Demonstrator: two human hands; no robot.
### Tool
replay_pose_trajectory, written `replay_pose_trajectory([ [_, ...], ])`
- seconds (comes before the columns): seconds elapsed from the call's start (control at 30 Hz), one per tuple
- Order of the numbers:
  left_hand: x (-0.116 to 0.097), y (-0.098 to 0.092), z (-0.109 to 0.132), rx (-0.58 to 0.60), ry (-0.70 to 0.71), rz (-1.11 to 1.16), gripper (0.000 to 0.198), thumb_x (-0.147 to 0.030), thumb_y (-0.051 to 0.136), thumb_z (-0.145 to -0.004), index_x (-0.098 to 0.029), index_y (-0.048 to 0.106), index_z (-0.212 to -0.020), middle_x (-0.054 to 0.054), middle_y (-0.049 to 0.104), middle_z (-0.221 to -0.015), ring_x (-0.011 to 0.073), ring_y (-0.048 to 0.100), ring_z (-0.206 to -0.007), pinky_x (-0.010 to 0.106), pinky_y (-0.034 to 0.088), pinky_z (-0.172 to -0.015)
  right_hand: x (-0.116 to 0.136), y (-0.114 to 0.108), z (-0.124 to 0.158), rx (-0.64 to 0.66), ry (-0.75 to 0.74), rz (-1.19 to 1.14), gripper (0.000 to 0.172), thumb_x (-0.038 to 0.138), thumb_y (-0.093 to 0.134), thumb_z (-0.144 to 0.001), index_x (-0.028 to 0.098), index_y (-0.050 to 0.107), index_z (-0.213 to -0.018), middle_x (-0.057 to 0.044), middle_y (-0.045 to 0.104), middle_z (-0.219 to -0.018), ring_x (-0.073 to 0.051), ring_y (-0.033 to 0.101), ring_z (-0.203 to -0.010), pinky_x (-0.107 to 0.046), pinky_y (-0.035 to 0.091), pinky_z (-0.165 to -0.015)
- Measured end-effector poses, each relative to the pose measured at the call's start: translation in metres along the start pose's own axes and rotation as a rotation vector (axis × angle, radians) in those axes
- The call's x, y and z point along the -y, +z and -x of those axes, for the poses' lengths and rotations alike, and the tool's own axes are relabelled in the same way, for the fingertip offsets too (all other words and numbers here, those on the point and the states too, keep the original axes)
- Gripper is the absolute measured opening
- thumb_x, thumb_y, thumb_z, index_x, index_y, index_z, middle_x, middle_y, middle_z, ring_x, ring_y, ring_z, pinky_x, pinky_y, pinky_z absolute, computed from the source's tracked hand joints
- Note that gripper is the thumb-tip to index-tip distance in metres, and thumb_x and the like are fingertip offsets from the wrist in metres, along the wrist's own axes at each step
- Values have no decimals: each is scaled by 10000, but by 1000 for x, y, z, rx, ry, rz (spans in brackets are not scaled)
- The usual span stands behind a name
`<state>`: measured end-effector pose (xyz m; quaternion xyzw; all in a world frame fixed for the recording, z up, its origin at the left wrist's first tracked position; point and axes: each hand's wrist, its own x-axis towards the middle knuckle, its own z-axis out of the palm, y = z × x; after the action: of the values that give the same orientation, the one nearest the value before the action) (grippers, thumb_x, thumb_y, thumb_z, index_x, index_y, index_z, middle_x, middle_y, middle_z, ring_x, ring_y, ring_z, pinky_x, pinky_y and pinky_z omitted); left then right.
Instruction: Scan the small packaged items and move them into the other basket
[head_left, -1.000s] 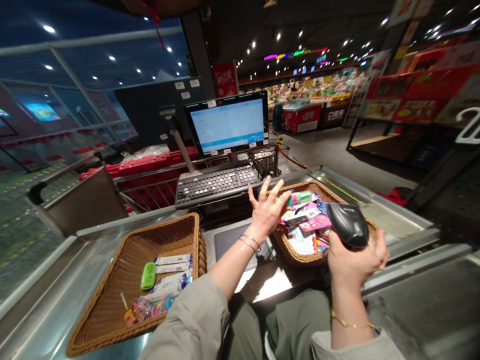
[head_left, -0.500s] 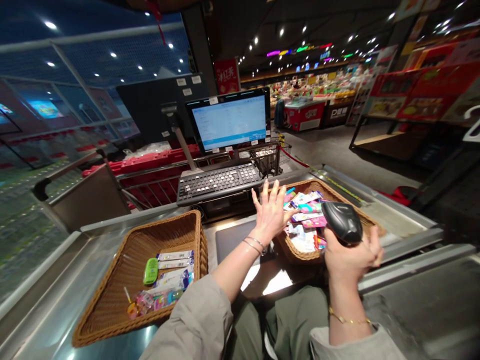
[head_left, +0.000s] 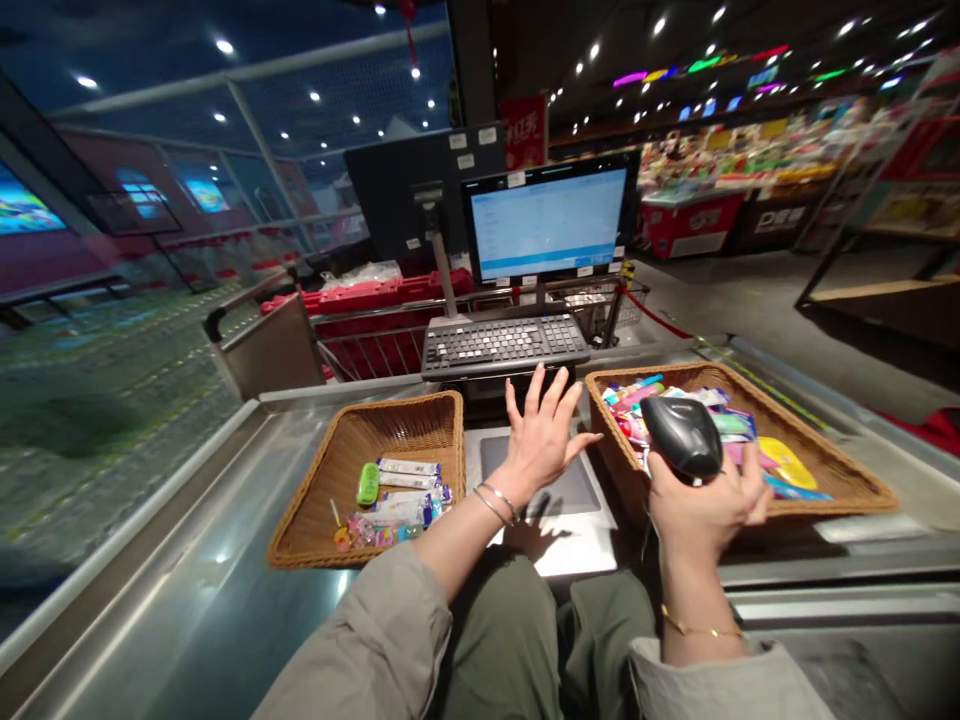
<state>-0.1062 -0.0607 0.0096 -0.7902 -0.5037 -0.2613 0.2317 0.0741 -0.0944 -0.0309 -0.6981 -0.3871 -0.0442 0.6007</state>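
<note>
Under the left hand (head_left: 540, 445), fingers (head_left: 551, 395) released, a dark plate (head_left: 585, 490) — right-hand fingers (head_left: 754, 495) clenched on a black barcode scanner (head_left: 681, 435), wicker basket (head_left: 825, 465) just beyond.

Packet labels (head_left: 720, 424) too small to read

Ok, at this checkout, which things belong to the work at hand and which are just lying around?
In use:
right hand gripping a handheld barcode scanner
left hand, open and empty
right wicker basket of small packets
left wicker basket of small packets

Just around:
keyboard
monitor
metal shopping cart
</note>
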Motion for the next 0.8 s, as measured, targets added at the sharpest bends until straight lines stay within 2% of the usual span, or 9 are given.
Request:
replay_pose_trajectory([
  [0.2,59,-13,48,26,-63,-46,643,-565,528,-984,-203,473,-1513,145,448,-1611,334,258,-1563,678,82,-1256,28,15,30,95,-91,-70,671,521,744,-663,117,720,-1199,-235,561,-1459,-434,447,-1395,-652,226,-1196],
  [0.4,121,-25,88,70,-87,-101,575,-486,563,-990,-199,509,-1486,159,517,-1558,324,319,-1540,663,85,-1261,39,30,53,192,-175,-73,659,534,712,-720,132,696,-1242,-220,656,-1319,-391,454,-1420,-632,177,-1221],
  [0.5,155,-29,106,133,-85,-144,558,-464,578,-987,-207,518,-1479,156,533,-1545,327,342,-1530,673,79,-1259,41,35,60,223,-203,-82,637,531,695,-734,140,700,-1237,-208,685,-1275,-391,446,-1432,-642,176,-1214],
  [0.67,212,-30,135,330,-61,-199,521,-372,634,-964,-219,547,-1454,139,524,-1557,353,343,-1525,721,108,-1236,43,40,67,254,-240,-69,596,534,675,-754,162,703,-1219,-193,701,-1267,-400,454,-1423,-668,192,-1194],
  [0.8,243,-25,152,478,-22,-229,451,-227,626,-942,-240,599,-1392,120,569,-1520,353,368,-1512,740,138,-1223,38,44,70,263,-271,-51,554,531,672,-760,172,712,-1180,-168,722,-1238,-392,452,-1432,-656,189,-1201],
])
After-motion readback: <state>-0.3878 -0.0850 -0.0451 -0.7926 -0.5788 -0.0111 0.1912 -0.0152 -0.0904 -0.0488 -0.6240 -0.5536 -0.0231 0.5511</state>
